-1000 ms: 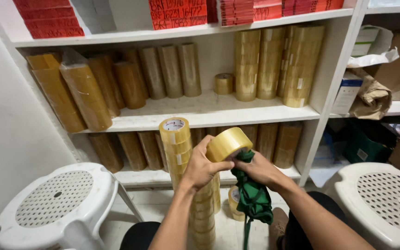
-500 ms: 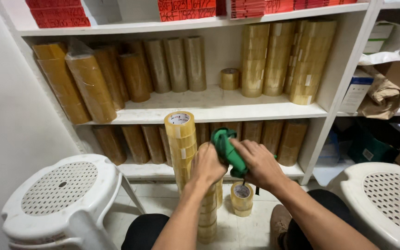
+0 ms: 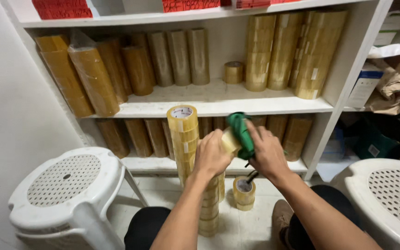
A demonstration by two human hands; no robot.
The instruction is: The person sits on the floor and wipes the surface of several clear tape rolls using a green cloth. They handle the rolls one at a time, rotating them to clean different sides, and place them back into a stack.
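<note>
Two hands mid-frame, in front of the shelf [image 3: 218, 99]: left hand [image 3: 210, 155] wrapped round a tape roll [image 3: 230, 140], right hand [image 3: 267, 153] clamped on the green dispenser [image 3: 240, 132], w/ the tape stack [image 3: 186, 134] just left. Roll's prob light, stiff, slick-sided, so grab the rim. Dispenser looks like hard plastic; hold its handle.

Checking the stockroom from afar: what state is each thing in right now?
Tape roll: held in left hand.
Green cloth: pressed on the roll by right hand.
Tall tape stack: upright on floor.
Two-roll stack: on floor.
Left stool: upright.
</note>
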